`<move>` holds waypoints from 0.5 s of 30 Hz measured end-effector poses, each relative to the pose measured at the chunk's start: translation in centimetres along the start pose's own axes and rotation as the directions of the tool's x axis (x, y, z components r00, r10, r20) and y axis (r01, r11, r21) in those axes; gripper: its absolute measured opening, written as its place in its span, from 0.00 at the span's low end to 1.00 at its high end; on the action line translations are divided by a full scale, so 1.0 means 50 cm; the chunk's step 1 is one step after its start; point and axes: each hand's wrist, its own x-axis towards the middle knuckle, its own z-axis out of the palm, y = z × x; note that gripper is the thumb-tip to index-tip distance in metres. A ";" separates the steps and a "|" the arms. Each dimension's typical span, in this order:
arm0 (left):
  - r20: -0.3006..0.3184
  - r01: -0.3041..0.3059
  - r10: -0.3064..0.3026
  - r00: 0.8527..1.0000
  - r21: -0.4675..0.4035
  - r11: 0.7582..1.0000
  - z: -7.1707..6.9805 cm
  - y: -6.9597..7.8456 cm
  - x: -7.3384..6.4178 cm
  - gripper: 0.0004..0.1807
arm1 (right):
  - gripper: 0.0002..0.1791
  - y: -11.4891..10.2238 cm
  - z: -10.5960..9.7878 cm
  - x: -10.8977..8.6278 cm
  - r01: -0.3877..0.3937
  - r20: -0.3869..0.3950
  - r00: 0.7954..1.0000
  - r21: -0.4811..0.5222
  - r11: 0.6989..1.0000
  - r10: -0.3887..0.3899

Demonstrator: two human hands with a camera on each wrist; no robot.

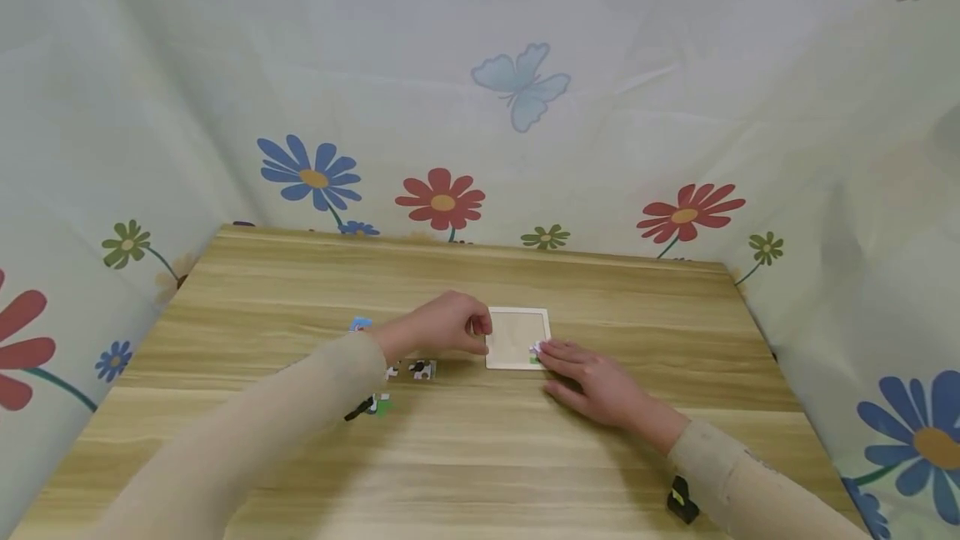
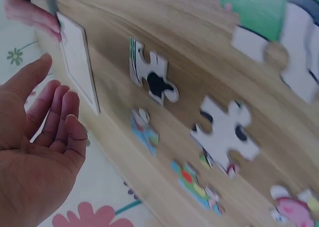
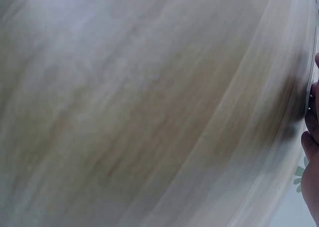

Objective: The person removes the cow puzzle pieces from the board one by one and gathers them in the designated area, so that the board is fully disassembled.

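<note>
A square white-edged puzzle tray (image 1: 517, 309) lies on the wooden table. In its lower right corner sits a puzzle piece (image 1: 535, 353) with purple and green on it. The fingers of my right hand (image 1: 596, 386) stretch flat over that corner, with fingertips at the piece. My left hand (image 1: 448, 325) is at the tray's left edge, its fingers loosely bent. The left wrist view shows nothing between those fingers and the thumb. Nearest to this hand is a black-and-white puzzle piece (image 2: 155, 76). In the right wrist view my right hand appears only at the right edge.
Several loose puzzle pieces lie left of the tray, among them a white piece with black spots (image 2: 224, 132), a colourful piece (image 2: 197, 186) and a green-and-white one (image 1: 382, 404). My left forearm passes over part of them. A flowered curtain (image 1: 480, 132) stands behind the table (image 1: 637, 290).
</note>
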 end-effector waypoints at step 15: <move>0.005 0.023 -0.023 1.000 -0.024 0.999 0.051 0.011 0.050 0.10 | 0.27 0.020 -0.004 0.001 -0.093 -0.001 0.996 0.080 0.992 0.093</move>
